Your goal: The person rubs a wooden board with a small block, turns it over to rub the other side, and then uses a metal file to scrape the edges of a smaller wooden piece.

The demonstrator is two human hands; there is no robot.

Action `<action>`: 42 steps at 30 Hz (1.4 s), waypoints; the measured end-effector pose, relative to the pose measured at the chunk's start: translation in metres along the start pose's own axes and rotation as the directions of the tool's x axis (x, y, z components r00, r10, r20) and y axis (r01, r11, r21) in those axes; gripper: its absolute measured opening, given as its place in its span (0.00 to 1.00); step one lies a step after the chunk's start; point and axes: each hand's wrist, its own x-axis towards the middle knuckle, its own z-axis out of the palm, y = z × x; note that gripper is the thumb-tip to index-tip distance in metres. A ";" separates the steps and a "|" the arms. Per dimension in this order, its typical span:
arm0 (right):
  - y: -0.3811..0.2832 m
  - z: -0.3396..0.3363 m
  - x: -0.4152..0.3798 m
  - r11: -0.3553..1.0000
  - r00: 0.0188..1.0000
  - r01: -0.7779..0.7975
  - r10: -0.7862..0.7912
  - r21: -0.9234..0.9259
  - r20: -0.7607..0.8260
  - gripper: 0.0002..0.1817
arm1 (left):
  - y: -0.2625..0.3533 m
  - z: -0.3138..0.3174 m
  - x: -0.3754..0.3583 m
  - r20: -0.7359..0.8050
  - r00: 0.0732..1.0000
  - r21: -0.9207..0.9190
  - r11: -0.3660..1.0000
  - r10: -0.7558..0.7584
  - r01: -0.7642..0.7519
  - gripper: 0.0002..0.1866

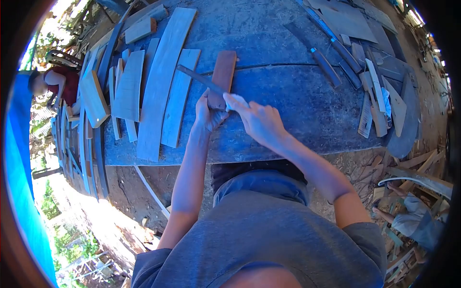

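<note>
My left hand (209, 113) grips the near end of a reddish-brown wooden block (224, 72), which points away from me over the table. In my right hand (263, 122) is the pale handle of a long, narrow grey file (199, 78). Its bar slants to the far left and crosses over the block close to my left fingers. Both hands are close together above the near half of the blue-tinted worktable (288, 110). The palm side of my left hand is partly hidden beneath the block.
Several pale planks (168, 81) and offcuts cover the table's left side. At the right lie long blades with dark handles (326, 69) and thin wood pieces (374, 101). One person (60, 84) is at the far left, another (415, 218) at the lower right. Wood scraps litter the ground.
</note>
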 end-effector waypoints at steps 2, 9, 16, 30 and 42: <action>0.015 0.011 0.028 0.998 0.995 -0.026 0.031 0.055 -0.093 0.24 | -0.002 0.004 -0.001 0.035 0.999 0.006 1.000 -0.019 0.019 0.25; 0.011 0.020 0.035 0.993 0.977 -0.100 0.109 0.058 -0.182 0.25 | 0.002 0.002 0.000 0.077 0.997 0.004 1.000 0.030 -0.030 0.24; 0.033 0.026 0.052 0.993 0.970 -0.069 0.090 0.097 -0.226 0.26 | 0.003 0.002 -0.003 0.121 0.992 -0.100 0.993 -0.046 0.058 0.23; 0.037 0.028 0.074 0.993 0.969 -0.089 0.104 0.073 -0.224 0.27 | 0.001 -0.001 -0.001 0.169 0.985 -0.093 0.994 -0.032 0.049 0.24; 0.024 0.008 0.053 0.993 0.985 -0.116 0.111 -0.029 -0.131 0.26 | -0.007 -0.002 0.000 0.056 0.997 -0.046 0.998 -0.048 0.050 0.28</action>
